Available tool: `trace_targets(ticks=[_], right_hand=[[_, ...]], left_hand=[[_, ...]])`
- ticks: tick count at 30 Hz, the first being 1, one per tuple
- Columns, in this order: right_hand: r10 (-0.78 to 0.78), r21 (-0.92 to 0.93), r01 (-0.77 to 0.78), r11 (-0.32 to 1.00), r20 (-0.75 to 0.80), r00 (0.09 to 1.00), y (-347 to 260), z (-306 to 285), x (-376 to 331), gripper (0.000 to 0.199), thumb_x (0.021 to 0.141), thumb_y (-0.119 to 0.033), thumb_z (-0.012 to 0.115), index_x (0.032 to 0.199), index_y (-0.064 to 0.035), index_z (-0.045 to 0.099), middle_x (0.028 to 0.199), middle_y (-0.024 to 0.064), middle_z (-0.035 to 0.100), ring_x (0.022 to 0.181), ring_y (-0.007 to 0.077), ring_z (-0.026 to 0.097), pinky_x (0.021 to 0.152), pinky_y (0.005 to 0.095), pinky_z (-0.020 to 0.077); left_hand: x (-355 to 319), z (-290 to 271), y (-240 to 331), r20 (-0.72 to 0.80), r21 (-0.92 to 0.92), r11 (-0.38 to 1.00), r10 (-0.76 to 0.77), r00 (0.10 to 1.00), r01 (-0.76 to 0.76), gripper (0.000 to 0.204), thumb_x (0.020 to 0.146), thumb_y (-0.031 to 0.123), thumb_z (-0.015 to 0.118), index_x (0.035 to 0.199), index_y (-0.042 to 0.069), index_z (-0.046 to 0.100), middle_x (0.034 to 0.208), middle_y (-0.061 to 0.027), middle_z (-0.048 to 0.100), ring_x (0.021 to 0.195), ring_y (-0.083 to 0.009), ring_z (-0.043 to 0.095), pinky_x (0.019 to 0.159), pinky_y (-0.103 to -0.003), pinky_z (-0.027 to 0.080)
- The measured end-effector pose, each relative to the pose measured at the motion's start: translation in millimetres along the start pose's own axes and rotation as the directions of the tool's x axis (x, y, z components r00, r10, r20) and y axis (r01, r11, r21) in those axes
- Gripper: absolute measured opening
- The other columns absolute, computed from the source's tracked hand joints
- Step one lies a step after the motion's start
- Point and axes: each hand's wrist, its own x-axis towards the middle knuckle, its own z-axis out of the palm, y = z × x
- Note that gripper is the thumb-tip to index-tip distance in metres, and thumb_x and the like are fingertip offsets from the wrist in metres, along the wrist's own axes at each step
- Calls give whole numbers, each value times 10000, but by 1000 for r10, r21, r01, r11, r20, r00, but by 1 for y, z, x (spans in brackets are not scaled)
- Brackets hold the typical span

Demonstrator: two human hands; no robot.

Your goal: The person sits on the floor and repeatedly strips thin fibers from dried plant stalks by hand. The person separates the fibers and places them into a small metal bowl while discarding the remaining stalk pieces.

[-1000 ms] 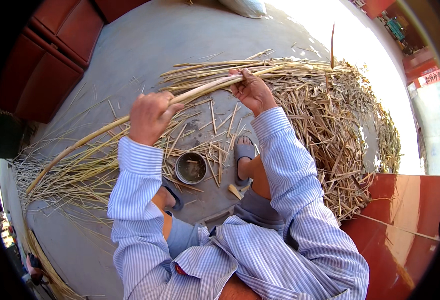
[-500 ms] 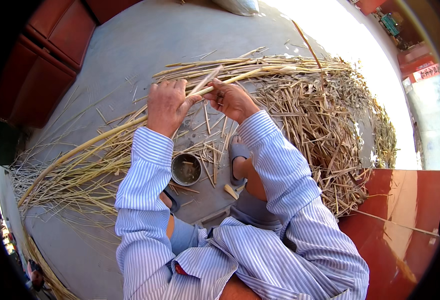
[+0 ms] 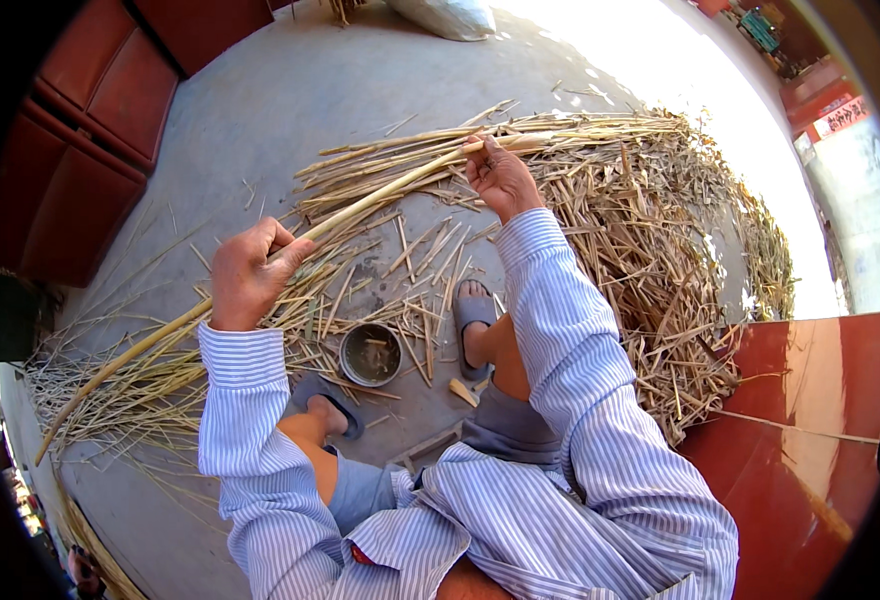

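Observation:
A long, pale, dry stalk [image 3: 380, 194] runs slantwise across the view, from the lower left up to the right. My left hand [image 3: 250, 272] is closed around it at about mid-length, with the thumb along it. Further up, my right hand [image 3: 503, 178] pinches the same stalk near its thicker end. Beneath that end lies a bundle of similar stalks [image 3: 360, 160], its right part beside a big heap of dry brown leaf sheaths [image 3: 650, 290]. Thin, yellowish stalk tips [image 3: 150, 385] fan out on the floor below my left hand.
Between my sandalled feet and the stalks stands a round metal bowl [image 3: 371, 384] with murky liquid and bits in it. Short stalk pieces [image 3: 420, 305] litter the floor around it. Dark red furniture [image 3: 105, 130] is at upper left, a pale sack [image 3: 450, 15] at the top, a red panel [image 3: 810, 400] at right.
My hands have moved apart along the stalk: the left down and to the left, the right up and to the right. The loose strip between them no longer shows.

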Motion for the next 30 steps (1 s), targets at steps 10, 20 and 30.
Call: trace_targets(ticks=[10,20,30], right_hand=[[-77,-228,31,973,-198,977,8,3,-4,202,923,-219,676,1023,-58,606,878,60,691,710,151,660,519,253,479],[-91,-104,69,992,-224,970,7,16,-3,161,924,-195,672,993,-67,604,834,42,640,700,150,609,589,258,496],[239,-555,-77,828,226,944,29,58,-65,228,991,-181,565,1135,-7,594,956,111,708,832,173,698,669,267,572]], left_hand=[[-16,17,-8,-61,392,836,439,896,-383,253,769,231,766,735,79,567,661,-95,568,636,-288,568,588,-404,433],[-18,7,-20,-45,318,890,359,932,-327,227,800,214,744,767,59,582,703,-118,592,676,-314,579,603,-432,428],[-5,25,-6,-160,297,914,334,929,-277,236,821,281,714,822,56,641,728,-118,636,696,-318,607,628,-415,432]])
